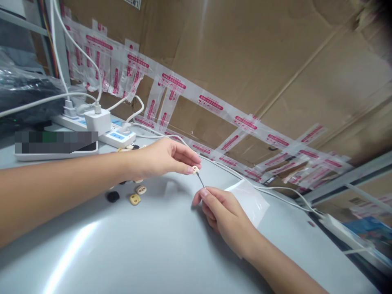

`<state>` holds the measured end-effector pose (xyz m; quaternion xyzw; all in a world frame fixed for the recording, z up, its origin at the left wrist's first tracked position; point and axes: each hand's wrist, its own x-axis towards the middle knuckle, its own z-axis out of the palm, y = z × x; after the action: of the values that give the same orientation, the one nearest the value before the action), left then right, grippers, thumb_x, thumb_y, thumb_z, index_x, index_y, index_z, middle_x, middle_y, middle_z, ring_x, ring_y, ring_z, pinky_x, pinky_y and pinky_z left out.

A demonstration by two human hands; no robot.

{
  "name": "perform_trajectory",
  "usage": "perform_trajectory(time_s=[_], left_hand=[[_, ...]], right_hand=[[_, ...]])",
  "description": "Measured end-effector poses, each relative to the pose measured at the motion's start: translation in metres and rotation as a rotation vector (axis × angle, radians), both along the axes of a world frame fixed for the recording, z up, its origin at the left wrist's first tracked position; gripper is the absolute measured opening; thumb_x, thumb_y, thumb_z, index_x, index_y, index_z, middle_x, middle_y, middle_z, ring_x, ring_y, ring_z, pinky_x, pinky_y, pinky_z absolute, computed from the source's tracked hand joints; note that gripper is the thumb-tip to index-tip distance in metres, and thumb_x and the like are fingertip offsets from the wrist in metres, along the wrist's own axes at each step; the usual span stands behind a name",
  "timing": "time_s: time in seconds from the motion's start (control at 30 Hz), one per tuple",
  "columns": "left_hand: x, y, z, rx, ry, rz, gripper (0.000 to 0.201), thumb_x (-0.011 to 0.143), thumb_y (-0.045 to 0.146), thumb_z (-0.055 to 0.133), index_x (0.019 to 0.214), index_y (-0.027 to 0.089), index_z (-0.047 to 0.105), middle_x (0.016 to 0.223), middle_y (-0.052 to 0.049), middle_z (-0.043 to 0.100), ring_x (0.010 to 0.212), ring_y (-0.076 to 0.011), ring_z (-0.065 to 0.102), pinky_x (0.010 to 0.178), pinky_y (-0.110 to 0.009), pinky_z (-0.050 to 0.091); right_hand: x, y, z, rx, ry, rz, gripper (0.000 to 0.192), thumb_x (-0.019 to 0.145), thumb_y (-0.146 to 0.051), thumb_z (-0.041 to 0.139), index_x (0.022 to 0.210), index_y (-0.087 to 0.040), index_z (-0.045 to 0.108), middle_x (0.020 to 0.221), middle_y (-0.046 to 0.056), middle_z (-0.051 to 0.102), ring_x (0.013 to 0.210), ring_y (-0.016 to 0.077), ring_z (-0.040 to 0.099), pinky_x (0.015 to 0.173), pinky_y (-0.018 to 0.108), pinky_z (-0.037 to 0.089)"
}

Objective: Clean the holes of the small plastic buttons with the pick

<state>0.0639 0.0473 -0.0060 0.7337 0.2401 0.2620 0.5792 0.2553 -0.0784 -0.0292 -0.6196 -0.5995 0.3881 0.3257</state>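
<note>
At frame centre, the left hand (pixel 162 157) pinches a cream bead (pixel 195 169) while the right hand (pixel 225 212) grips a thin pin (pixel 201 179) and a clear bag (pixel 249 200). More beads (pixel 135 199) lie at centre left on the table (pixel 153 253). Steadying both wrists would likely help alignment.

1. The left hand (pixel 165 158) reaches in from the left on a bare forearm that lies nearly level, its fingers pointing right.
2. Its thumb and forefinger are pinched together at the tips, the other fingers loosely curled beneath.
3. The right hand (pixel 222 212) comes up from the lower right, forearm slanting, back of the hand upward.
4. Its fingertips are closed in a pinch, just below and right of the left hand's pinch, the two hands close but apart.
</note>
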Motion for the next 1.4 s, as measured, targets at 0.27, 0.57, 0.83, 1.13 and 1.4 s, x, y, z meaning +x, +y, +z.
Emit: perform_trajectory(time_s=[0.27,0.57,0.83,1.13,1.4], left_hand=[[0.002,-0.008,0.008,0.098,0.06,0.076,0.026,0.076,0.027,0.079,0.101,0.023,0.078,0.101,0.0,0.079,0.1,-0.0183,0.072,0.093,-0.03,0.055],[0.012,-0.025,0.01,0.212,0.12,0.191,0.02,0.074,0.018,0.075,0.093,0.02,0.08,0.092,-0.001,0.08,0.091,-0.02,0.074,0.087,-0.032,0.058],[0.014,-0.027,-0.001,0.363,0.11,0.184,0.021,0.077,0.018,0.07,0.096,0.02,0.078,0.094,-0.001,0.079,0.092,-0.0216,0.073,0.087,-0.037,0.059],[0.014,-0.03,0.012,0.078,0.04,0.202,0.019,0.082,0.029,0.074,0.098,0.018,0.075,0.094,-0.002,0.078,0.092,-0.0169,0.072,0.089,-0.031,0.056],[0.011,-0.032,0.011,0.36,0.056,0.149,0.01,0.084,0.024,0.066,0.084,0.017,0.073,0.071,0.001,0.072,0.066,-0.0137,0.066,0.059,-0.025,0.049]], right_hand=[[0.001,-0.003,0.001,0.069,-0.199,0.022,0.045,0.103,-0.051,0.037,0.084,-0.02,0.064,0.059,-0.005,0.036,0.053,0.0117,0.032,0.052,0.026,0.028],[-0.006,-0.007,0.01,0.16,-0.651,0.031,0.046,0.103,-0.045,0.027,0.081,-0.021,0.059,0.056,-0.002,0.045,0.054,0.0165,0.044,0.057,0.031,0.031],[-0.006,-0.011,0.01,0.197,-0.757,0.028,0.042,0.101,-0.042,0.027,0.074,-0.022,0.051,0.055,-0.001,0.047,0.051,0.0167,0.044,0.054,0.031,0.029],[0.0,-0.009,0.008,0.323,-0.566,-0.027,0.042,0.103,-0.045,0.034,0.082,-0.022,0.062,0.053,-0.004,0.045,0.049,0.0147,0.043,0.054,0.029,0.032],[-0.004,-0.013,0.01,0.392,-0.606,0.001,0.04,0.103,-0.039,0.033,0.081,-0.021,0.061,0.054,-0.004,0.048,0.05,0.0148,0.046,0.053,0.027,0.033]])
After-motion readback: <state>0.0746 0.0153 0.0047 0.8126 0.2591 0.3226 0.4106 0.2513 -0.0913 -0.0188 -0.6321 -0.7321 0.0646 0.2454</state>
